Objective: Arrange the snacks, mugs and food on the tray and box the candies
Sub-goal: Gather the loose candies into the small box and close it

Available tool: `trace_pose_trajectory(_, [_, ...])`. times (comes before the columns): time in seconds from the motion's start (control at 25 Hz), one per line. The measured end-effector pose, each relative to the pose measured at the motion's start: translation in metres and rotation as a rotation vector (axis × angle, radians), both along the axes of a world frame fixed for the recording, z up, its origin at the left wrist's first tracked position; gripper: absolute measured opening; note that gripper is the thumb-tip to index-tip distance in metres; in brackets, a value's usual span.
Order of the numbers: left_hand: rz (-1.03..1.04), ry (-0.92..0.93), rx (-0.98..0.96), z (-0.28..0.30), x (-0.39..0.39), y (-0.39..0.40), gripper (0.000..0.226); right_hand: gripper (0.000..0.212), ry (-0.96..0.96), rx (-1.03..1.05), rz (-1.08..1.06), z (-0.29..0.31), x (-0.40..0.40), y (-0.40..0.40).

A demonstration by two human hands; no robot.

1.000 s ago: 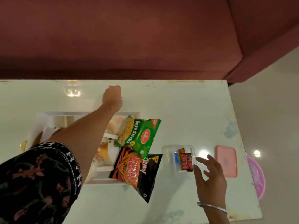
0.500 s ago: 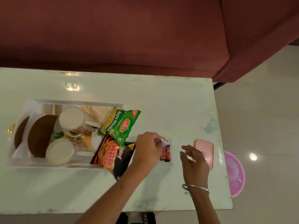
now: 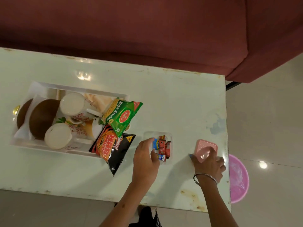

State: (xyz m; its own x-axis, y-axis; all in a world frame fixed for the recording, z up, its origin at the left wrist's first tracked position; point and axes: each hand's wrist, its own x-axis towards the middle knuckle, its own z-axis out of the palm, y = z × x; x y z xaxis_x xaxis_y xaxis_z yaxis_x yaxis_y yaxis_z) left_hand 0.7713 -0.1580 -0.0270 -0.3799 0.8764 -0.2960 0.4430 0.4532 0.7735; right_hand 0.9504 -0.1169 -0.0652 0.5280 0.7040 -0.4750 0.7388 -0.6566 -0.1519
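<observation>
A white tray point(image 3: 78, 88) on the table's left holds two brown buns point(image 3: 42, 117), two white mugs point(image 3: 72, 104), a green Soya Sticks packet point(image 3: 123, 117) and a black-orange Bingo packet point(image 3: 113, 149) that hangs over its right end. Right of it a clear candy box point(image 3: 168, 135) contains several wrapped candies point(image 3: 162, 148). My left hand point(image 3: 146, 158) rests at the box's left edge, fingers curled on its rim. My right hand point(image 3: 208, 163) lies over the near part of the pink lid point(image 3: 206, 146), fingers on it.
A maroon sofa point(image 3: 147, 30) runs along the table's far side. A pink plastic basin point(image 3: 238, 179) sits on the floor past the table's right edge. The tabletop point(image 3: 172, 99) is bare beyond the box.
My left hand came back from the far side of the tray to the candy box. My right hand shifted right from beside the box onto the pink lid.
</observation>
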Motion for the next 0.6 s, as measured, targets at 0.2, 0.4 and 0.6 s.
trace_pose_trajectory(0.2, [0.152, -0.247, -0.147, -0.007, 0.004, -0.004, 0.038, 0.067, 0.015, -0.001, 0.045, 0.001, 0.006, 0.007])
trace_pose_trajectory(0.4, [0.468, -0.664, -0.217, -0.004, 0.003, 0.007, 0.036, 0.069, 0.313, 0.055, -0.057, 0.031, -0.023, 0.024])
trace_pose_trajectory(0.6, [0.516, -0.721, -0.25, -0.003, -0.003, 0.009, 0.049, 0.074, 0.283, 0.087, 0.287, 0.053, -0.09, 0.004])
